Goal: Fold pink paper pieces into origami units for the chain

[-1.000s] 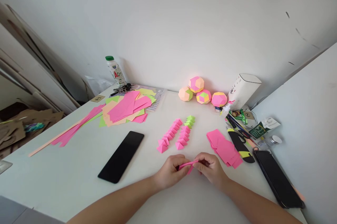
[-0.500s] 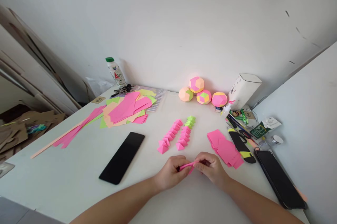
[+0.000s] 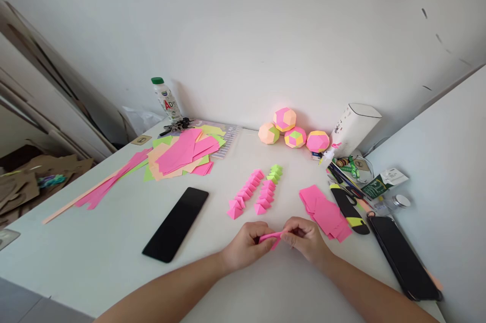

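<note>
Between my two hands is a small folded piece of pink paper (image 3: pixel 270 236), partly hidden by the fingers. My left hand (image 3: pixel 245 246) is closed on its left end, thumb along the near side. On the other end, my right hand (image 3: pixel 306 239) pinches the paper between thumb and fingers. Just beyond the hands lie two rows of folded paper pieces: a pink row (image 3: pixel 246 193) on the left, and a row of pink and green pieces (image 3: pixel 268 192) beside it. A loose stack of pink paper sheets (image 3: pixel 325 214) lies to the right of my right hand.
A black phone (image 3: pixel 176 224) lies left of my hands, another dark phone (image 3: pixel 404 257) at the right edge. Farther back are coloured paper sheets (image 3: pixel 178 153), a bottle (image 3: pixel 167 100), several paper balls (image 3: pixel 284 119), a white container (image 3: pixel 357 128) and a utility knife (image 3: pixel 347 209).
The view has tilted slightly. Both hands stay in nearly the same place, still gripping the pink paper, with only a slight shift of the fingers.
</note>
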Tool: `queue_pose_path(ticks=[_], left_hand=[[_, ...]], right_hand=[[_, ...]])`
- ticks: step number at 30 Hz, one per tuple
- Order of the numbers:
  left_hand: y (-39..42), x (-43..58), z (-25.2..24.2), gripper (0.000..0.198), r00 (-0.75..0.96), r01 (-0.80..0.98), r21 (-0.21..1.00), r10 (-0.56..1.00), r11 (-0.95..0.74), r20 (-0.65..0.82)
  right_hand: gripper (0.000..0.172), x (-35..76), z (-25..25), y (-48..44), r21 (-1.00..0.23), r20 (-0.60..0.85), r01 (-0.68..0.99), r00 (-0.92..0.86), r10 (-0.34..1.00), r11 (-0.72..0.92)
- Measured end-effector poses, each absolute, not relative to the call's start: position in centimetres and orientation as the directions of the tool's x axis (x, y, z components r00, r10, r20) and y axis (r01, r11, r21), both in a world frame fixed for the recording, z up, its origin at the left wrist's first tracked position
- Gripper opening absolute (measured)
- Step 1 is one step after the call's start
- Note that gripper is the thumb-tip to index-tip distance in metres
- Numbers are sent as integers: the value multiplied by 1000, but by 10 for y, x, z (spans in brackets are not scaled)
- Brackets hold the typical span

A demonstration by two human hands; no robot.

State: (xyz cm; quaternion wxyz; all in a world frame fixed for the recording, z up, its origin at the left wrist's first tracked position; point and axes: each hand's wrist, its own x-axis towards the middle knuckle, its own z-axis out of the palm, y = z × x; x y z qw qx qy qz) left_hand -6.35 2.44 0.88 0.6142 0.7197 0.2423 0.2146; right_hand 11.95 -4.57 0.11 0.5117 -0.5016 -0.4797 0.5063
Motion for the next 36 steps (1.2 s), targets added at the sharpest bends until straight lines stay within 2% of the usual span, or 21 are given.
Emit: queue_pose_path(ticks=[8, 14, 19, 26, 36], left_hand=[[25, -63, 4, 24, 748, 20, 999, 662, 51, -49], [25, -63, 4, 28, 728, 10, 992, 679, 123, -91], [26, -63, 5, 30, 736, 26, 992, 669, 125, -104], [25, -63, 3, 30, 752, 75, 997, 656, 19, -69], [24, -61, 2, 27, 692, 36, 999, 722, -38, 2]], right_hand=[[18, 121, 0, -46, -998, -22, -56, 44, 999, -19], [26, 119, 7, -48, -1000, -6, 8, 65, 998, -6], [19, 115, 7, -52, -999, 34, 41, 62, 998, 31], [21, 113, 5, -50, -970, 93, 224, -20, 995, 95], [23, 114, 5, -50, -972, 59, 227, -4, 998, 59]])
